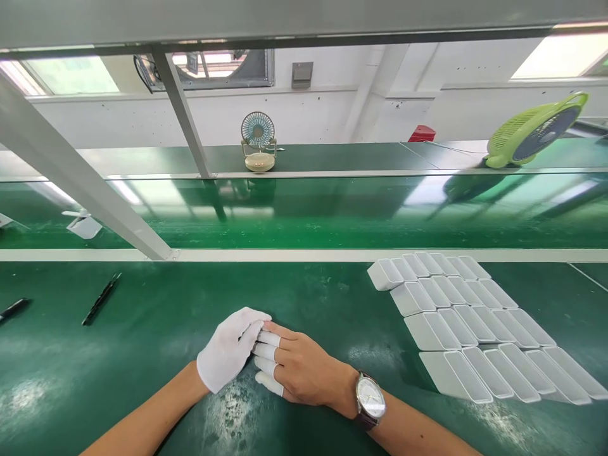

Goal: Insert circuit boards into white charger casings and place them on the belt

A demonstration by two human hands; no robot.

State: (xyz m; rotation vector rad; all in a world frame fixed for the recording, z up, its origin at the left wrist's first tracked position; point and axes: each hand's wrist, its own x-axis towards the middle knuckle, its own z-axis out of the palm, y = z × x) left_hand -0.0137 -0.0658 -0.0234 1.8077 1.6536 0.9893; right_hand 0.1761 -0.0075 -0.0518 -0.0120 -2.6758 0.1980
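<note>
Low in the middle of the head view, over a glossy dark green work table [308, 288], the person's two hands meet. The left hand [232, 348] wears a thin white cloth glove [224, 362] reaching to the wrist; its thumb and fingers come together at the tip of the right hand's far-side digit, which is bare. The right hand [304, 370] lies back upward, fingers pointing left and bent, with short white sleeves [268, 367] over the ends of its other visible digits. I cannot tell whether either hand pinches anything, since the overlapping fingers hide the contact. A round silver watch [371, 398] with a dark strap sits on the right wrist.

To the right, well apart from the hands, long white open-topped boxes [475, 326] stand in four close slanting rows. On the left side lie a slim black tool [101, 299] and a black pen-like object [14, 309]. Past a pale rail [285, 255] runs a shiny bright green strip [308, 221]. Beyond that stand a small cream fan [258, 130] with blue blades and, far right, a lime-green plastic fan [510, 136].
</note>
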